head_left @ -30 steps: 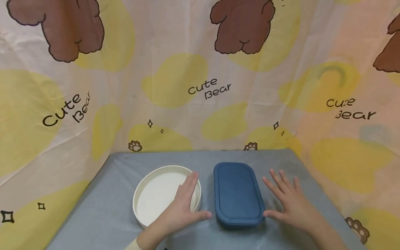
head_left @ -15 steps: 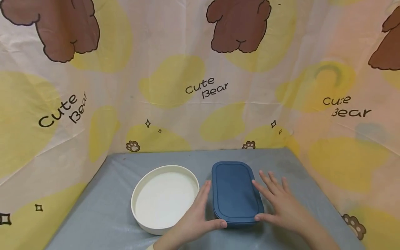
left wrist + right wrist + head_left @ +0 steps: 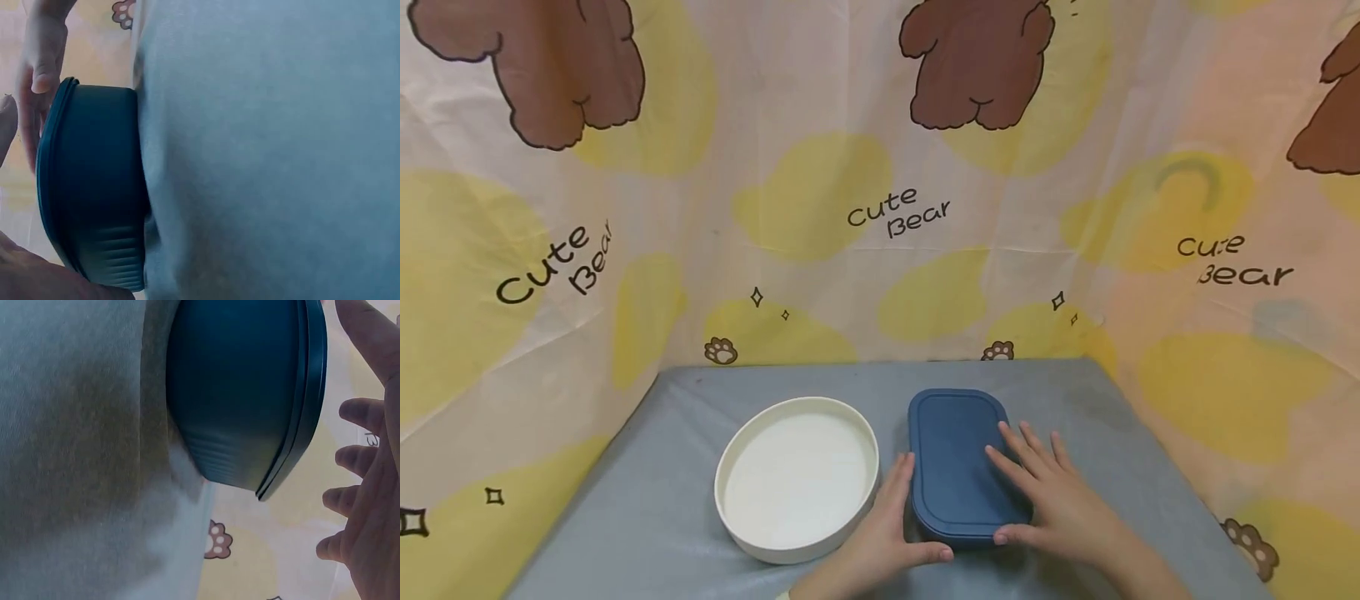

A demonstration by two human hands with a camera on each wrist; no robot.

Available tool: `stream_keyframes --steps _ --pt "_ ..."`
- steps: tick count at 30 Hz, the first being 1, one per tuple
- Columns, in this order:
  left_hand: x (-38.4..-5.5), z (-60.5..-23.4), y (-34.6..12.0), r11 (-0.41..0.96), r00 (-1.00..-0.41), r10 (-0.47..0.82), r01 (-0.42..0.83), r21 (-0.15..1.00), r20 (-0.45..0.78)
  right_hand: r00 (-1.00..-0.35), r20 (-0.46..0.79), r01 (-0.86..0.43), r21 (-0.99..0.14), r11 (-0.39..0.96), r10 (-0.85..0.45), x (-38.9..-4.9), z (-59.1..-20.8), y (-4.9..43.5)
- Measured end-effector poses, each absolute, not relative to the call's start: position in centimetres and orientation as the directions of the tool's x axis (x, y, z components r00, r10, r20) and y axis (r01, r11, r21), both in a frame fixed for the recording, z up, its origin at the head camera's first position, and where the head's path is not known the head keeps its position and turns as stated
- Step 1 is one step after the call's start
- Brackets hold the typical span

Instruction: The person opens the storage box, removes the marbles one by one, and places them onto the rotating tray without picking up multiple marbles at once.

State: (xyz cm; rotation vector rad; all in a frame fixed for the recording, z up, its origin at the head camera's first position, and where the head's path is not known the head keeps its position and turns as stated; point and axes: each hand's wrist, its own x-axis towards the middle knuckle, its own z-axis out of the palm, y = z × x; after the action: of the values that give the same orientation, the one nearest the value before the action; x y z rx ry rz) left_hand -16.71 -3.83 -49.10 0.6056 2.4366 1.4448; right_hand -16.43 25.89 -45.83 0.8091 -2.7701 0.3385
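Observation:
A blue lidded lunch box [image 3: 962,458] lies flat on the grey-blue cloth, its lid in place. My left hand [image 3: 880,529] is at the box's left side, fingers straight and thumb spread toward the near edge. In the left wrist view its fingers [image 3: 44,275] reach the ribbed end of the box [image 3: 103,169]; firm contact I cannot tell. Over the right edge of the lid my right hand [image 3: 1067,508] spreads its fingers. The right wrist view shows those fingers [image 3: 356,461] straight and apart from the box [image 3: 234,381].
A round white shallow tray [image 3: 797,475] sits left of the box, close to my left forearm. The cloth-covered table [image 3: 625,517] ends against a fabric backdrop [image 3: 820,308] printed with bears, at the back and both sides.
My left hand has moved right, from over the white tray to the box's left side. The right hand has come left over the lid's edge. The box stays in place.

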Motion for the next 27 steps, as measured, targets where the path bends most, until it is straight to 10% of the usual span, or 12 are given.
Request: stream_keyframes --steps 27 --pt "-18.0 -51.0 -2.7 0.321 -0.918 0.396 0.105 0.941 -0.033 -0.769 0.155 -0.639 -0.156 0.754 -0.620 -16.1 -46.5 23.4"
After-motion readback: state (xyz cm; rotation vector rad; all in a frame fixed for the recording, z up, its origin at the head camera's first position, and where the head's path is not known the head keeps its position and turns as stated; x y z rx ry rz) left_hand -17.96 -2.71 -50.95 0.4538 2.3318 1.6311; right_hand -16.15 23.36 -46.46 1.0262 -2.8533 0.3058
